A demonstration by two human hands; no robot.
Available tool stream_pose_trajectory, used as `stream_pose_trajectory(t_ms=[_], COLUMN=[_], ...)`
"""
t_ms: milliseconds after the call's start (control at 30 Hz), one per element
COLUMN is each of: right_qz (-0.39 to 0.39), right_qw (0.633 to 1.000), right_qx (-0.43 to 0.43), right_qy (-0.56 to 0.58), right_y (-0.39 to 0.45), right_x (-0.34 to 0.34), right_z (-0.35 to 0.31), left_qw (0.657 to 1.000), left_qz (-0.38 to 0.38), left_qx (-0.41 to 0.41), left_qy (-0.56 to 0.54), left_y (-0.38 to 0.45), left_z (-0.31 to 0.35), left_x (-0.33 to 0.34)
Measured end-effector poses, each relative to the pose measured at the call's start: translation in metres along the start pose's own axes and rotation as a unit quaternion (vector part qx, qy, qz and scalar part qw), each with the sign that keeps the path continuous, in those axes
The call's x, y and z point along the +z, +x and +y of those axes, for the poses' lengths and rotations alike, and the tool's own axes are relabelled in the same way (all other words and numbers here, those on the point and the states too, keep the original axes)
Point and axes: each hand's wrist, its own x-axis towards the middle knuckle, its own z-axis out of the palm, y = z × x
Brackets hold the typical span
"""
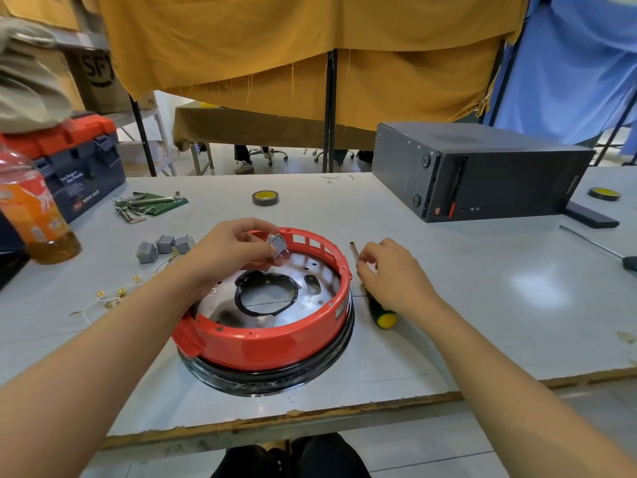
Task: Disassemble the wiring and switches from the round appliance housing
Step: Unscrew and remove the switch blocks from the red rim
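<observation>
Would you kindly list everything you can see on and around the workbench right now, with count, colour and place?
round housing: one, red on a black base, table centre
switch: one, grey, held over the housing's far rim
loose switches: three, grey, left of the housing
wires: a loose bunch, white with brass terminals, near left
screwdriver: one, green and yellow handle, right of the housing
second screwdriver: one, far right edge
tape rolls: two, dark with yellow cores, far centre and far right
hex keys: a set, metal, far left
computer case: one, black, far right
toolbox: one, blue and orange, far left
bottle: one, orange label, left edge
left hand: pinches the switch
right hand: on the screwdriver
</observation>
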Motion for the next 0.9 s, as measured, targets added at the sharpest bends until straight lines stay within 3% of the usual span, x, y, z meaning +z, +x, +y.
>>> stream_pose_trajectory(t_ms=[100, 200, 367, 600, 900], right_qz=[0.041, 0.035, -0.041, -0.080, -0.088], right_qw=[0.986, 0.966, 0.973, 0.975, 0.980], right_qx=[-0.003, -0.017, -0.034, -0.035, -0.048], right_qy=[0.160, 0.256, 0.227, 0.204, 0.174], right_y=[0.007, 0.014, 0.033, 0.057, 0.059], right_x=[-0.004, -0.003, 0.007, 0.020, 0.024], right_z=[-0.011, -0.026, -0.046, -0.050, -0.049], left_qw=[1.000, 0.998, 0.995, 0.970, 0.951], left_qz=[-0.010, -0.004, 0.061, 0.213, 0.205], left_qx=[0.023, 0.055, 0.071, -0.002, -0.129], left_qy=[-0.004, 0.017, 0.029, 0.115, 0.190], left_y=[-0.001, -0.003, -0.004, -0.007, 0.003], left_z=[-0.002, -0.003, -0.006, -0.038, -0.088], left_x=[-0.005, -0.017, -0.055, -0.126, -0.164])
